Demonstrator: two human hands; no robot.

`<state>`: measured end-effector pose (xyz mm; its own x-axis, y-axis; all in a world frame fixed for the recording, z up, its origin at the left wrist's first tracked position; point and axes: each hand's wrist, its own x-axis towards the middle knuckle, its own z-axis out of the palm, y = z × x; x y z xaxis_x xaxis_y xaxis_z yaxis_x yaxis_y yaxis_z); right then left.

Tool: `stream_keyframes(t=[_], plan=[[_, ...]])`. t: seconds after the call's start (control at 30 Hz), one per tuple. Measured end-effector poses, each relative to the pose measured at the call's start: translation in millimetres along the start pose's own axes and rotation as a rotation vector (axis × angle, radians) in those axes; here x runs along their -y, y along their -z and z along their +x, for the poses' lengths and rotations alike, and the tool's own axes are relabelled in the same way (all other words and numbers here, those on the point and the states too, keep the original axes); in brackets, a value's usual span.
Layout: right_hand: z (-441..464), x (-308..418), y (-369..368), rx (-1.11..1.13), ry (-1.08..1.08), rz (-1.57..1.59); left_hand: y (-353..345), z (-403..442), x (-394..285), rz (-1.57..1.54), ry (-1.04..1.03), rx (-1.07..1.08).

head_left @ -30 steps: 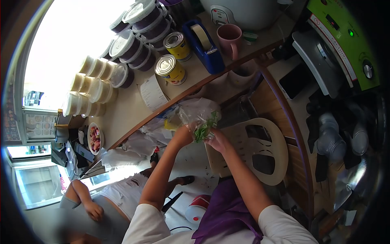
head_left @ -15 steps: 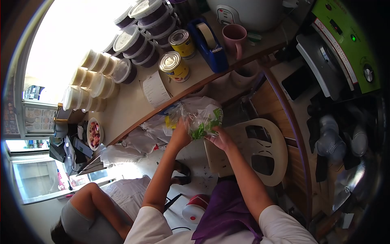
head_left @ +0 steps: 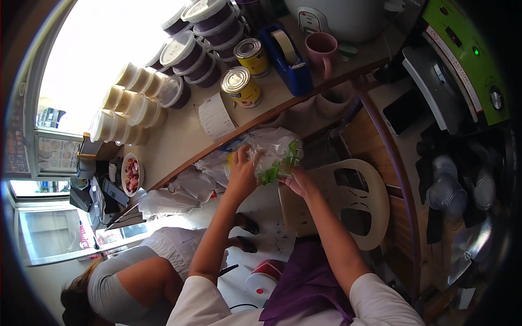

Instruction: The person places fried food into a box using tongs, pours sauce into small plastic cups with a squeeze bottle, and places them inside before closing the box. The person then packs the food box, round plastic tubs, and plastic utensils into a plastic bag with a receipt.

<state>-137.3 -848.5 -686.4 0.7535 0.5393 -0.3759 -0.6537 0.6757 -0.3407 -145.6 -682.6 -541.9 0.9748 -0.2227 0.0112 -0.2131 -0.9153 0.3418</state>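
Note:
A clear plastic bag with green print (head_left: 280, 167) is crumpled between my two hands, above the floor and in front of the counter edge. My left hand (head_left: 243, 171) is at the bag's left side, its fingers bent against the film. At the lower right corner, my right hand (head_left: 296, 182) grips the bag with the thumb and fingers, partly covered by the plastic. Whether anything is inside the bag I cannot make out.
Along the counter (head_left: 168, 157) stand stacked purple tubs (head_left: 187, 54), pale tubs (head_left: 128, 111), cans (head_left: 242, 87), a blue tape dispenser (head_left: 288, 62), a pink mug (head_left: 321, 51) and a receipt (head_left: 216, 117). A beige chair (head_left: 375, 201) is at right. Another person (head_left: 130, 282) bends at lower left.
My left fingers have lifted and shifted a little on the bag, while my right hand keeps its hold. The other person has leaned further down. The view has shifted slightly.

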Motion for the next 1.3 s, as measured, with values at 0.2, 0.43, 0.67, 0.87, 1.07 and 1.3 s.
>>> stream_keyframes(t=[0.2, 0.43, 0.67, 0.87, 1.07, 1.3], plan=[[-1.7, 4.3, -6.0, -0.002, 0.039, 0.011, -16.1, -4.1, 8.7, 0.172, -0.056, -0.184], [13.5, -9.4, -1.1, -0.017, 0.035, 0.048, -24.3, -9.6, 31.5, -0.129, -0.022, -0.126], [12.6, -4.9, -8.7, 0.034, 0.069, 0.027, -22.9, -5.2, 43.0, -0.768, 0.206, -0.069], [12.4, -4.7, 4.8, 0.035, 0.07, -0.042, -10.6, -6.2, 28.5, -0.302, 0.162, -0.117], [7.3, 8.8, -7.7, 0.038, 0.15, -0.035, -5.9, -8.4, 21.1, -0.153, 0.04, -0.073], [3.0, 15.4, -30.7, 0.049, 0.16, -0.065, -36.3, -6.7, 39.9, -0.36, 0.108, -0.086]])
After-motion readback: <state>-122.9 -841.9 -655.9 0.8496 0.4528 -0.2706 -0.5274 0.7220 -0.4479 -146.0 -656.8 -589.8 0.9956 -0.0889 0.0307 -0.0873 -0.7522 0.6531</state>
